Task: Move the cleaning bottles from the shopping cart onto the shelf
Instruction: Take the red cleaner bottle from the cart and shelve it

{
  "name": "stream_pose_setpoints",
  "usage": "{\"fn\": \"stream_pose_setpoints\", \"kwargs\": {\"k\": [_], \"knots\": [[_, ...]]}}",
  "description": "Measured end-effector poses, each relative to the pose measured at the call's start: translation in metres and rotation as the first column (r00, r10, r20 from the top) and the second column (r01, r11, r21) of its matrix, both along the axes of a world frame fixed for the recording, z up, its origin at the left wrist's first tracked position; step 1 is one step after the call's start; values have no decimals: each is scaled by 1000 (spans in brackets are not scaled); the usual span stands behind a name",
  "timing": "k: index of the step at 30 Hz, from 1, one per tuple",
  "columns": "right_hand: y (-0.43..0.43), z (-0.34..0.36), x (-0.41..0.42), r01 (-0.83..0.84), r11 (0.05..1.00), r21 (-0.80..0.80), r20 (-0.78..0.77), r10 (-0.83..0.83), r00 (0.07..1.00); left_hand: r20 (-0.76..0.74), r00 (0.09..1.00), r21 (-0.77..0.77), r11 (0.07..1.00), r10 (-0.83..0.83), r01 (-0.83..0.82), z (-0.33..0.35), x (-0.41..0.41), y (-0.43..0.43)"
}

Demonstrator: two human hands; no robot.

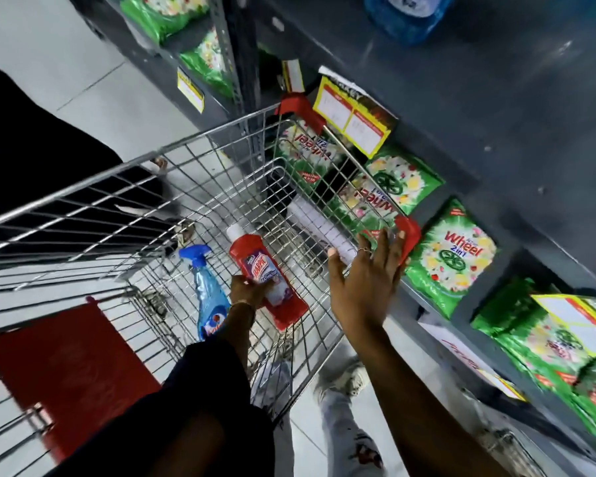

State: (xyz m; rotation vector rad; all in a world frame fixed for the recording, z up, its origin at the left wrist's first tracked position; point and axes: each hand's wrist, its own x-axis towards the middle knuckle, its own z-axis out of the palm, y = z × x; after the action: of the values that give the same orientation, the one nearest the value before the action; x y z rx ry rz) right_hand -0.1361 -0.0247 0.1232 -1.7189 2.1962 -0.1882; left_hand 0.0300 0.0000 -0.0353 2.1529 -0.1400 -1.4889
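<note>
Left hand (246, 290): clamped on red Harpic bottle (267, 278) inside shopping cart (124, 187).
Right hand (365, 280): fingers spread, empty, over cart's rim.
Blue spray bottle (207, 294): lying in cart.

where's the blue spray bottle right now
In the head view the blue spray bottle lies inside the shopping cart, lower centre-left, just left of the red Harpic bottle that the left hand grips.

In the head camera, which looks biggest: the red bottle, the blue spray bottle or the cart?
1. Cart, by far.
2. Red bottle and blue spray bottle look about alike; the left hand covers part of each, so no ranking.
</note>
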Motion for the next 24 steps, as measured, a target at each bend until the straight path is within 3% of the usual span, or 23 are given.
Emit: {"fn": "stream_pose_setpoints", "kwargs": {"k": [4,7,10,14,18,21,24], "knots": [[-1,1,-1,20,1000,1,48,-20,999,-179,984,-55,998,-20,10,27,11,4],[1,3,-3,3,1000,-12,94,-2,996,-157,984,-194,980,-87,56,66,16,11],[2,12,-10,1,1000,27,284,-9,959,-95,980,-385,914,-175,126,120,17,19],[14,49,-26,-100,971,216,674,-74,735,2,966,-586,782,-260,211,200,10,23],[58,100,-39,-184,967,175,923,-96,372,143,904,-710,595,-402,377,275,-8,24],[83,129,-51,-109,989,100,959,-66,275,200,848,-766,462,-491,448,313,-33,25],[97,152,-81,75,997,20,975,-36,219,167,785,-817,362,-596,449,340,-67,24]]}}
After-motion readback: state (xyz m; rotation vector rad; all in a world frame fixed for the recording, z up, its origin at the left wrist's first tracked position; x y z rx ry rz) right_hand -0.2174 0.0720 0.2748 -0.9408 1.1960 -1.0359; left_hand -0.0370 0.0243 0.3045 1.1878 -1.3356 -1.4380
